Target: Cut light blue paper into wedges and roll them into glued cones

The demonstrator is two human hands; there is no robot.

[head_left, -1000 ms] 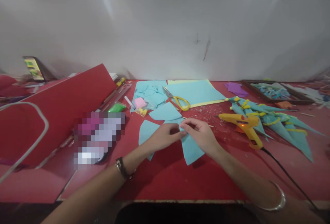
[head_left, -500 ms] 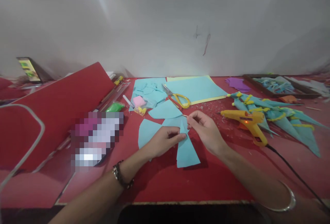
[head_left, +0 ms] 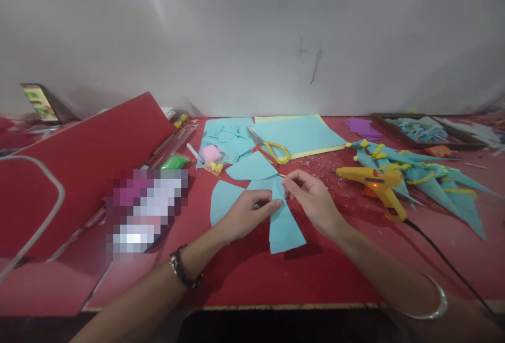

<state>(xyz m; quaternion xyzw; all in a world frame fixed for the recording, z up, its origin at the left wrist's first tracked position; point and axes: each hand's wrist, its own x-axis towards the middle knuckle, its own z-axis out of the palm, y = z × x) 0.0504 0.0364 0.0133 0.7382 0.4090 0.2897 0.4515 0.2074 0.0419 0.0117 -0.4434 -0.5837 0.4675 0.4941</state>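
My left hand (head_left: 249, 213) pinches a light-blue fan-shaped paper piece (head_left: 287, 231) near its narrow upper end, with the wide end pointing toward me. Close by on the right, my right hand (head_left: 313, 201) has its thumb and fingers pressed together on a thin stick (head_left: 281, 175), whose tip pokes out to the left. Whether those fingers also touch the paper is hard to see. Other blue fan-shaped pieces lie around the hands, one blue piece (head_left: 252, 167) just beyond and another blue piece (head_left: 224, 201) partly behind my left hand.
Yellow-handled scissors (head_left: 278, 152) lie past the hands by blue sheets (head_left: 303, 135). To the right rest a yellow glue gun (head_left: 373, 177), its light lit, and blue cones with yellow trim (head_left: 426, 172). A red board (head_left: 98, 169) and a phone (head_left: 41, 105) stand left.
The view has shifted very slightly. Both hands keep their grips in nearly the same place, with hardly any movement of the paper piece.
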